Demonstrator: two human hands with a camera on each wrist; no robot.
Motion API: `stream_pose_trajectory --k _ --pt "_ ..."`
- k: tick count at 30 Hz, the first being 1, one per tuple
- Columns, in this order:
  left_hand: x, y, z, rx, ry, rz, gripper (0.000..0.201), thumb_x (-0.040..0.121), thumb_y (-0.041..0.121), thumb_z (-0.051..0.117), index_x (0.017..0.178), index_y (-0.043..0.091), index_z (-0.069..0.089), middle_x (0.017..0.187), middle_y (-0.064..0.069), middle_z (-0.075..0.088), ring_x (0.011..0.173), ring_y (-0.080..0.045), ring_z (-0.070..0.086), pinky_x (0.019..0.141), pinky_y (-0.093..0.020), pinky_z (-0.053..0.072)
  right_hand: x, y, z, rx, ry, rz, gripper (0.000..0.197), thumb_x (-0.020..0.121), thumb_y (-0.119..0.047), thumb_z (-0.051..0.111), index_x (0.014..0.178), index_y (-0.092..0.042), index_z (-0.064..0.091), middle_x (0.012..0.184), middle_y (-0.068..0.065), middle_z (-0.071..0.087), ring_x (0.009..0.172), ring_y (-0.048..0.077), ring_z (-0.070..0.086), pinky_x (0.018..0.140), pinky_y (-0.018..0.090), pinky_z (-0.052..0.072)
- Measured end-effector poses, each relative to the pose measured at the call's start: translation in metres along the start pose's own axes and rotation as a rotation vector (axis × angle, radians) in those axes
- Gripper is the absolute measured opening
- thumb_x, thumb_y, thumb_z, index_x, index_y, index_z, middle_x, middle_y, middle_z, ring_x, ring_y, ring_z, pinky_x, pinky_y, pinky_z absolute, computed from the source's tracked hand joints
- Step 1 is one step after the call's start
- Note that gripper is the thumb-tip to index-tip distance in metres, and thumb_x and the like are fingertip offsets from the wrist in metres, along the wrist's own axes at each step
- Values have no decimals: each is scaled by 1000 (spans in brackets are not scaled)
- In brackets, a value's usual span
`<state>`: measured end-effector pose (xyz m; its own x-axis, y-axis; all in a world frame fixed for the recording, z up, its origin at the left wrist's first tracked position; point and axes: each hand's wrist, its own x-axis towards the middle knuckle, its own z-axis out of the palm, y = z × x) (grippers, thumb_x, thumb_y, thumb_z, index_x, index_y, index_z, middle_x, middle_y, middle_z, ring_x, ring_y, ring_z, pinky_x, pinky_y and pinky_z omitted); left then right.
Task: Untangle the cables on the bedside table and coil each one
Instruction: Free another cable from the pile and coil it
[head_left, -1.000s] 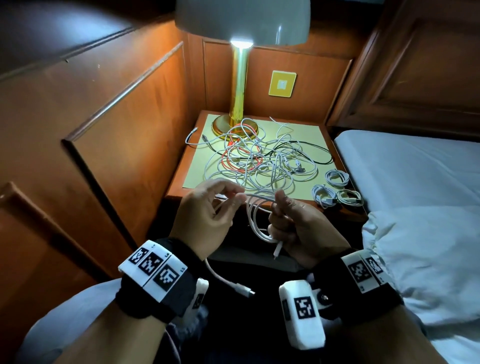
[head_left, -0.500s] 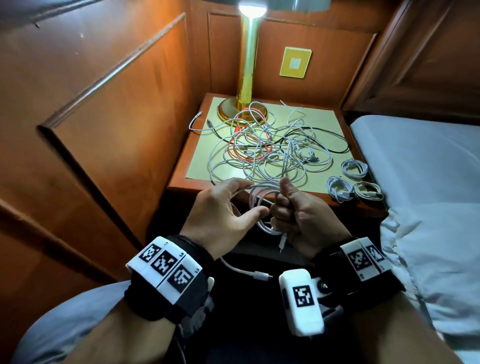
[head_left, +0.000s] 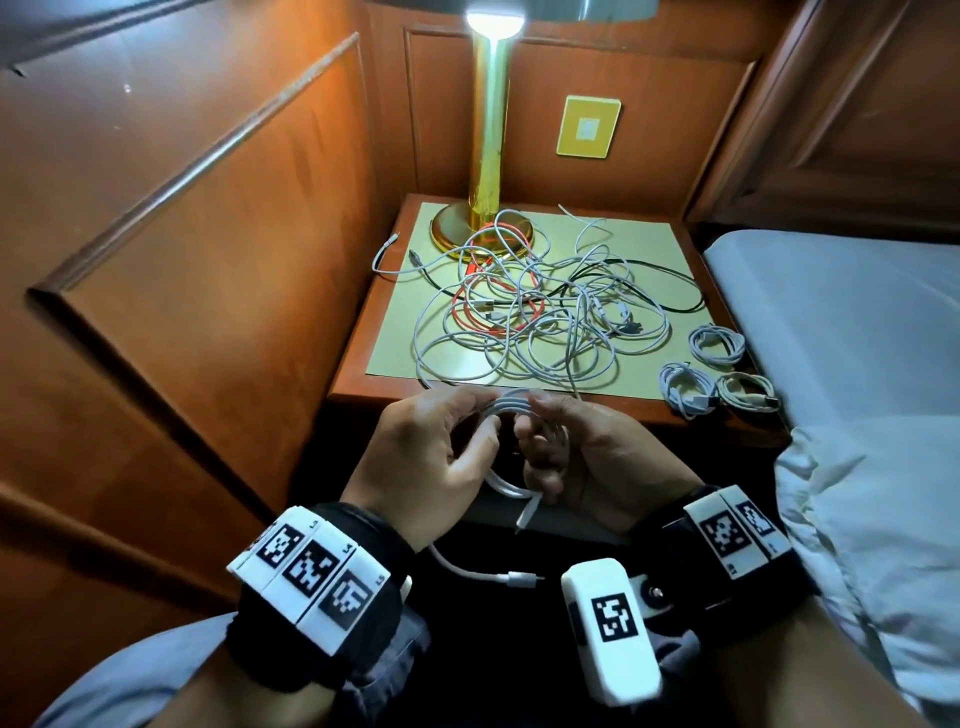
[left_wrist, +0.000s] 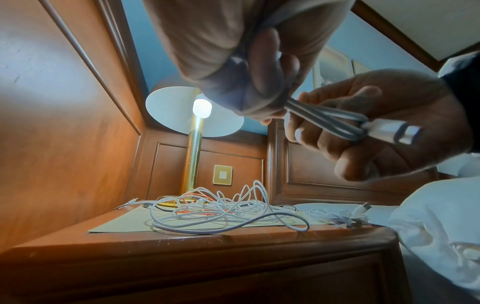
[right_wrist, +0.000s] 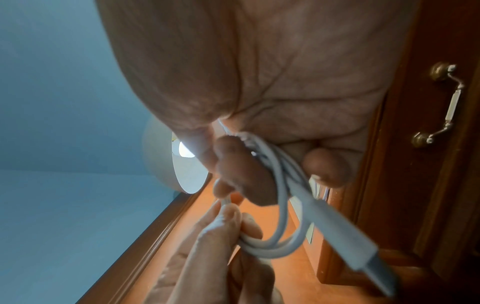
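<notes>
Hands (head_left: 511, 452) – tangle (head_left: 540, 317), lamp (head_left: 488, 156) behind

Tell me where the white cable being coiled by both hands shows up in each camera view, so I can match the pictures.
Head: the white cable sits low centre, pinched between the left hand and the right hand, with one plug hanging below.
Left wrist: upper right, strands running from the left hand into the right, ending in a plug.
Right wrist: centre, loops between both hands.
Shared landmark: the lit lamp.
</notes>
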<state>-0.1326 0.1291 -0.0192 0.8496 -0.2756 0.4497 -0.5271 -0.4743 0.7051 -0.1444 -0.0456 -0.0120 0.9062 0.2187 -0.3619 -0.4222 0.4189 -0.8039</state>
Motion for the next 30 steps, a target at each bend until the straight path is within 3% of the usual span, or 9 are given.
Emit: stream_pose_trajectory --k 5,8,13,16,18,21,24,26,30 --pt "2 -1 5 -34 -28 47 27 88 21 66 111 10 75 103 3 76 96 -5 70 88 -17 52 -1 -1 -4 -21 -38 -74 33 97 -29 48 70 -14 37 51 -7 31 40 5 22 37 15 20" --pt "4 -2 7 -64 -13 55 28 90 26 67 112 11 75 104 6 75 97 -1 68 88 -15 51 2 -1 -8 2 -16 -129 33 98 -29 46 70 -20 31 57 -4 16 44 7 12 39 19 12" --pt "6 -9 1 -35 0 -6 30 93 31 59 110 12 75 91 12 71 86 1 66 81 -9 46 2 -9 -16 80 102 -187 40 103 -29 40 65 -20 34 50 -7 22 42 8 15 48 28 7" --pt "7 -15 -2 20 -72 -52 30 96 34 55 113 18 74 96 9 67 92 -2 61 84 -10 42 0 -12 -18 96 154 -225 46 105 -30 39 60 -20 36 49 -5 19 42 9 15 48 27 8" --pt "6 -20 -2 87 -155 -142 19 98 29 59 109 25 74 90 11 59 87 -2 57 79 -8 39 0 -12 -18 95 166 -256 47 106 -29 38 59 -20 36 48 -6 20 41 8 15 47 27 8" --pt "4 -24 -2 159 -256 -263 12 95 22 64 99 27 74 90 13 67 87 -3 62 85 -18 47 0 -11 -20 89 145 -261 41 103 -31 40 64 -19 33 48 -6 20 44 9 12 47 27 7" --pt "5 -25 -2 114 -133 -310 11 95 18 64 90 21 74 79 8 72 78 -7 68 76 -22 50 -2 -10 -19 93 76 -239 33 91 -34 48 67 -17 33 49 -6 23 42 8 16 46 26 8" --pt "8 -25 1 -17 5 -372 15 96 15 62 86 17 72 70 4 70 68 -10 70 68 -24 55 -2 -7 -17 93 25 -214 33 91 -34 47 68 -17 32 50 -6 25 40 6 19 45 24 10" --pt "14 -15 7 -564 167 -622 19 101 11 54 91 5 68 71 -4 68 65 -15 70 62 -27 59 1 0 -11 58 -27 -207 34 95 -30 47 69 -19 28 52 -7 23 40 6 18 41 21 12"
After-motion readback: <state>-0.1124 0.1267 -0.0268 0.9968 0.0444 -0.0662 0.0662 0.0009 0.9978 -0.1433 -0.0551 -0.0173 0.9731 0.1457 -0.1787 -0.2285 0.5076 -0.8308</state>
